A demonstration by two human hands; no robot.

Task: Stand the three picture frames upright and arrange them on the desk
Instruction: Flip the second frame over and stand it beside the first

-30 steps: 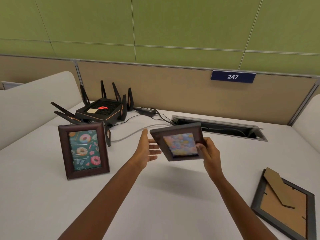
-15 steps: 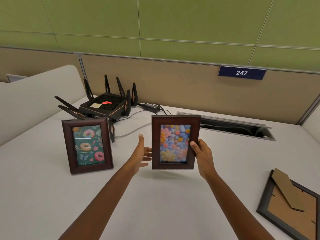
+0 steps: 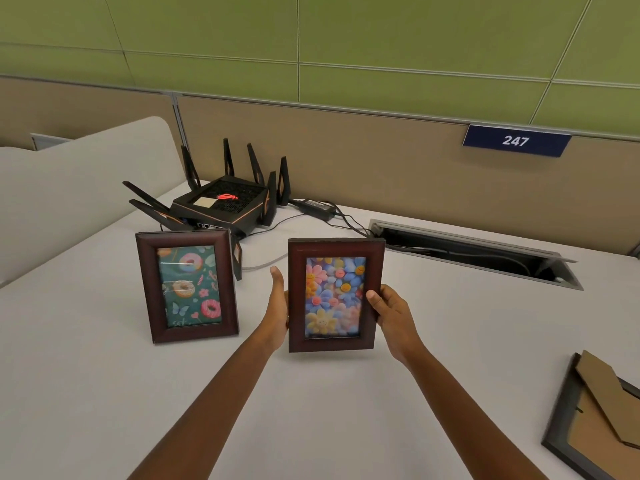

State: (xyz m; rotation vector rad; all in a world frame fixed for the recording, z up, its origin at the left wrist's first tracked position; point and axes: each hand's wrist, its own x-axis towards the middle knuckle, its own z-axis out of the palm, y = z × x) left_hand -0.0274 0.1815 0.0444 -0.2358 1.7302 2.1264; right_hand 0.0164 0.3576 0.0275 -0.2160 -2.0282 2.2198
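I see the flower frame (image 3: 335,295) upright at the middle of the counter (image 3: 86,393), its picture facing me, its lower edge at or just above the surface; I cannot tell whether it touches. My hands flank it. The right hand (image 3: 391,318) sits at its 3 o'clock, closed on the right rail with the thumb pressed across the front and the fingers wrapped out of sight behind. The left hand (image 3: 277,306) is at its 9 o'clock, held flat and open, palm turned toward the frame's left edge, fingers straight and pointing away from me; it lies against or just beside that edge, and I cannot tell whether it grips.

At 9 o'clock from the flower frame, just past my left hand, the donut frame (image 3: 188,285) stands upright on its own, leaning back a little, clear of both hands. At 4 o'clock, well apart near the counter's right edge, the third frame (image 3: 595,420) lies face down, its cardboard back and folded stand showing, partly cut off by the view.

At 11 o'clock, behind the donut frame, sits a black router (image 3: 221,206) with antennas raised. At 2 o'clock a cable slot (image 3: 474,251) lies open in the counter, and above it the partition carries a blue 247 sign (image 3: 516,141).
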